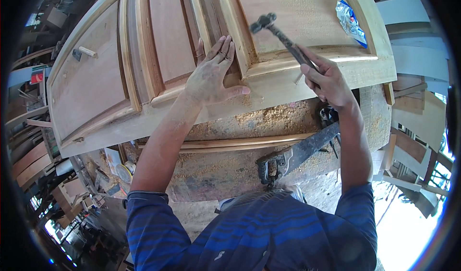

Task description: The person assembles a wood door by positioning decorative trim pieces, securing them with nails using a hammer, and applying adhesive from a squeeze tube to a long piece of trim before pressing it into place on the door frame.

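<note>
A wide panelled wooden door with raised moulding strips lies across the workbench in front of me. My left hand rests flat on its frame and moulding, fingers stretched forward and thumb out to the right. Raised over the door's near rail, my right hand is closed around the dark handle of a hammer. The hammer's metal head points up and to the left, apart from the wood. A thin light sliver, perhaps a nail, shows beside the right fingers; whether they hold it I cannot tell.
A handsaw lies on the sawdust-covered workbench, near thin wooden strips. On the door sit a crumpled blue-and-silver packet and a small wood-handled tool. Boards are stacked at the right; wood scraps crowd the left.
</note>
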{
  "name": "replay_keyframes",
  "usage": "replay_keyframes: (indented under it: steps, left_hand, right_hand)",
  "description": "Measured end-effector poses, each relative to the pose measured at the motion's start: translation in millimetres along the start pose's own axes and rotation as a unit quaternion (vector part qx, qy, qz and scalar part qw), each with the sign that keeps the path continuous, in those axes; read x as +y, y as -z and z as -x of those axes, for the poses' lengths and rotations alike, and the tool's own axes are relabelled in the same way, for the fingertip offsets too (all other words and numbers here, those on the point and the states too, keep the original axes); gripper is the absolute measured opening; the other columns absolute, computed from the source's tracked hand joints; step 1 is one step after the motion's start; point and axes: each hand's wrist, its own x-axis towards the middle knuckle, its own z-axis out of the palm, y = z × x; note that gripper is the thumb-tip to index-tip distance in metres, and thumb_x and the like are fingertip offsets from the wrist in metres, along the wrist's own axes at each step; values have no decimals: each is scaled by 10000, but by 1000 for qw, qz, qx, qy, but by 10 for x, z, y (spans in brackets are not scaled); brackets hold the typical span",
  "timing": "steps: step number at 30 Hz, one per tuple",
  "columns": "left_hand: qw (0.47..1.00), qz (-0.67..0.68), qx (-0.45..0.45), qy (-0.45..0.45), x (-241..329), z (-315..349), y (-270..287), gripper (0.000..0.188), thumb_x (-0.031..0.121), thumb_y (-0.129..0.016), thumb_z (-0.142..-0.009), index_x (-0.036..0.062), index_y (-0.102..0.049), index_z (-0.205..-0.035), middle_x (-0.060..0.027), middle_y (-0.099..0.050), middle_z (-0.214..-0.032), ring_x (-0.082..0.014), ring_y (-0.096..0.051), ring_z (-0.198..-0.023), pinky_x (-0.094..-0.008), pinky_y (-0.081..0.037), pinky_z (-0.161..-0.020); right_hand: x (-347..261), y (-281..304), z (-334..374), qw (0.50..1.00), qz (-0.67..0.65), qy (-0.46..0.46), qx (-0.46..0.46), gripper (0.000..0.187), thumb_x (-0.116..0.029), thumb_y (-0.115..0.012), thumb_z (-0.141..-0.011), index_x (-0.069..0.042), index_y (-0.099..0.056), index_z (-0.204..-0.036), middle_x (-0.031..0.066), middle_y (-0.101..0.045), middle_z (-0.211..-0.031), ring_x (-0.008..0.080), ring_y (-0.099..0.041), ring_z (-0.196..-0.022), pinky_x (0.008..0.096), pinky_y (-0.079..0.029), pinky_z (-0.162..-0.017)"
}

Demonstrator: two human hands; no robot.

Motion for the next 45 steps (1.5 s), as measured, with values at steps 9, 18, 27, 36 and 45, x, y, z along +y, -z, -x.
replay_keyframes:
  steps: [9,18,27,36,45]
  left_hand:
    - [1000,20,7,0,-75,87,-2,1399,971,-545,-849,-67,-204,-1723,-196,-222,-1823,-304,-118,-1714,-611,60,-1380]
    - [999,37,16,-9,-27,45,-28,1392,901,-665,-832,-96,-235,-1703,-227,-250,-1805,-338,-149,-1706,-602,24,-1387]
    - [1000,21,8,-11,-47,31,1,1377,898,-645,-848,-82,-213,-1714,-227,-236,-1809,-322,-144,-1708,-613,40,-1384]
    - [999,46,22,9,69,58,-2,1262,809,-634,-916,-98,-241,-1701,-270,-262,-1791,-344,-168,-1703,-574,-16,-1394]
    - [988,131,70,31,142,61,25,972,606,-863,-853,-45,-588,-1521,-229,-759,-1147,-437,-733,-1106,-521,-582,-1001]
  right_hand:
    - [74,206,-283,998,22,5,-54,569,-241,-689,-1115,-147,-531,-1654,-80,-520,-693,-16,-380,-484,190,-322,-409]
    - [-44,292,-358,991,90,-16,-100,575,-255,-669,-1128,-106,-510,-1660,-63,-505,-724,-2,-380,-492,193,-334,-413]
    - [-176,349,-500,988,84,32,-124,576,-276,-657,-1138,-101,-503,-1664,-82,-469,-686,-2,-377,-504,206,-353,-424]
    - [209,163,-401,892,342,264,136,523,-80,-682,-1032,-123,-661,-1553,139,-787,-1087,187,-703,-935,365,-561,-925]
    - [1262,-1102,270,846,358,327,223,650,-189,-794,-901,-128,-608,-1521,243,-510,-1574,441,-491,-1452,617,-394,-1183]
